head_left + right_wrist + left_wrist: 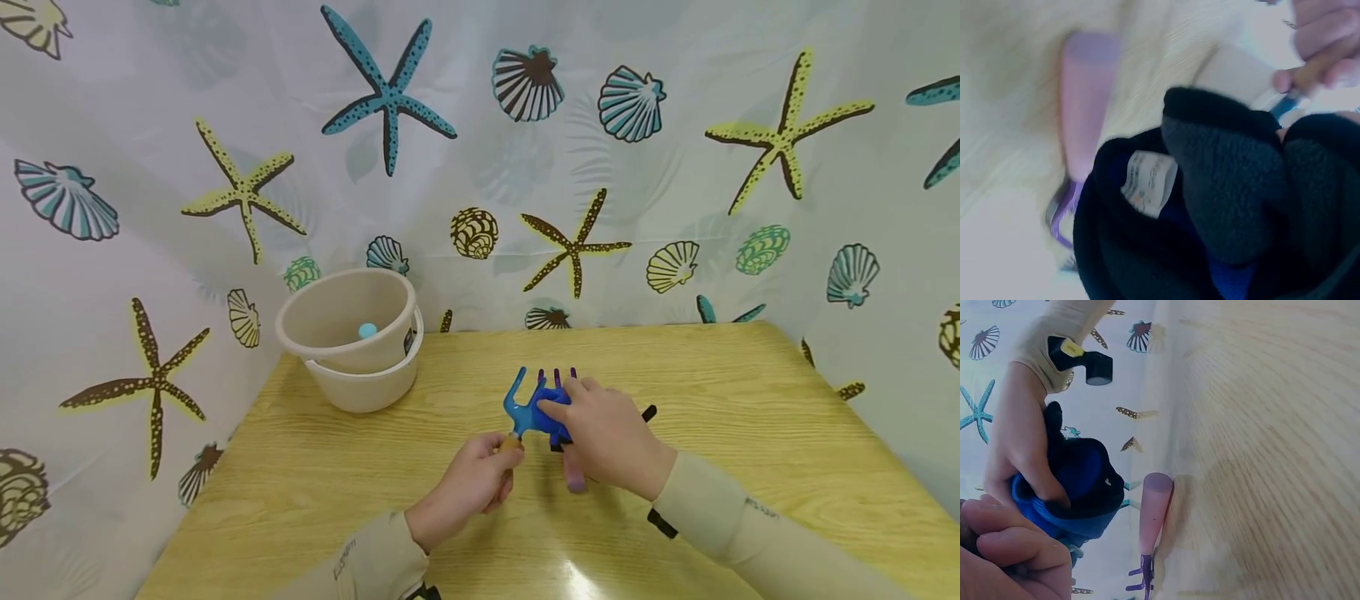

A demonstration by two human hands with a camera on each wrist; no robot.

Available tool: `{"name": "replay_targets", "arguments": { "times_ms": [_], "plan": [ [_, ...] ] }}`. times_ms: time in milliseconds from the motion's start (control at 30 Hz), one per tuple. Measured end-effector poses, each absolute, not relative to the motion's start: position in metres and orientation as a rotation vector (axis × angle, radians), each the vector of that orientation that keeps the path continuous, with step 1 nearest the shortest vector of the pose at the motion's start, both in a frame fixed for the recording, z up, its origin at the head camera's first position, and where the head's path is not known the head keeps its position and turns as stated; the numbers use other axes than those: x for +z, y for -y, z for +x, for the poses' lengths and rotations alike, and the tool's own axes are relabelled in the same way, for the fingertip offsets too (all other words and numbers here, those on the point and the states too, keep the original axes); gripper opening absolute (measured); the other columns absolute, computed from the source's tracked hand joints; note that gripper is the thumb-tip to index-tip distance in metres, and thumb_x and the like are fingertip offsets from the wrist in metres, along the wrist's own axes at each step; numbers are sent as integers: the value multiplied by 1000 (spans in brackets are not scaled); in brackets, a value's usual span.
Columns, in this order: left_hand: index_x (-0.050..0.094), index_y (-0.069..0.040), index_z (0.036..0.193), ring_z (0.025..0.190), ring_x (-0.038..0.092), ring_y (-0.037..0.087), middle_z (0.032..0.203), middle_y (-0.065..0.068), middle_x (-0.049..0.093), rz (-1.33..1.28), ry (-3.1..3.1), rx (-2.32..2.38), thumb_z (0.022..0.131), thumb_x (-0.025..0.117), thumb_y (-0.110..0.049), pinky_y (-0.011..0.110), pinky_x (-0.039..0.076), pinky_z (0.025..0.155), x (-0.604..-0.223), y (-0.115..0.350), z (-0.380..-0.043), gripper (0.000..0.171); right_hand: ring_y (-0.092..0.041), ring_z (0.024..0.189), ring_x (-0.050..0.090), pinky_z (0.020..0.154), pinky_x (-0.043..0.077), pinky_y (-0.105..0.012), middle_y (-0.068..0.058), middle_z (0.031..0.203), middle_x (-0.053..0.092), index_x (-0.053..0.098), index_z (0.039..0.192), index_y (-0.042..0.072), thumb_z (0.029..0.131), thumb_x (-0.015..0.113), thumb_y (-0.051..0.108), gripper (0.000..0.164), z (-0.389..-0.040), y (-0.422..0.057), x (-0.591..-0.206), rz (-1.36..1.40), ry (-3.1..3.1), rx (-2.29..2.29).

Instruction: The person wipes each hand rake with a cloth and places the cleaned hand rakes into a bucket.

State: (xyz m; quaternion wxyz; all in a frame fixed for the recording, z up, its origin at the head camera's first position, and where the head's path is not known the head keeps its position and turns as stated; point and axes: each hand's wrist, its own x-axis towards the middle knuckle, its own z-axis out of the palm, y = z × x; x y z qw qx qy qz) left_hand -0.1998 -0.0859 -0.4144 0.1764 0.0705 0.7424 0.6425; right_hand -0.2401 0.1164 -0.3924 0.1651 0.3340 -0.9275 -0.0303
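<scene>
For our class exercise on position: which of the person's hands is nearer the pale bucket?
Left. The left hand is to the near right of the pale bucket, gripping a wooden handle; the right hand, holding blue fabric, is farther right.

Both arms (772,533) are extended from the near side; the left hand (468,477) is curled tightly, the right hand (611,433) held slightly farther, back upward.

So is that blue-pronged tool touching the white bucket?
Apart: the head view shows a bare stretch of wooden tabletop between the blue-pronged tool and the white bucket.
</scene>
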Motion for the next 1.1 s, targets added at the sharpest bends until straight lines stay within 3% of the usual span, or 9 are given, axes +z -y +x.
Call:
{"name": "replay_targets", "arguments": {
  "times_ms": [233,333,600,933,1100],
  "plan": [
    [54,3,100,33,32,9,47,-2,45,176,-2102,1867,96,51,-15,19,28,30,-418,88,-204,19,-21,83,59,58,57,-39,-12,102,64,66,122,21,71,77,27,53,-236,-115,-388,1068,2641,84],
    [54,3,100,33,31,9,47,-2,45,172,-2086,1888,96,51,-15,19,27,30,-419,88,-205,19,-21,82,57,58,57,-38,-11,101,63,67,121,22,71,77,28,52,-238,-117,-390,1060,2616,85],
    [55,4,100,34,31,10,48,-1,45,158,-2023,1901,96,51,-15,19,25,30,-413,89,-198,19,-33,99,54,70,55,-50,-20,114,60,65,123,20,71,79,35,55,-252,-130,-403,938,2596,-59],
    [56,1,95,34,30,10,47,-2,41,194,-1930,1986,98,51,-23,20,23,31,-408,90,-197,24,-33,86,52,61,53,-47,-19,101,58,67,120,14,79,74,26,43,-257,-132,-395,916,2295,-272],
    [55,2,99,33,31,10,47,-1,42,192,-1945,1979,98,50,-19,20,24,30,-407,90,-195,22,-32,88,53,64,55,-48,-19,101,59,65,123,16,71,78,23,54,-253,-132,-388,856,2416,-95]
  ]
}}
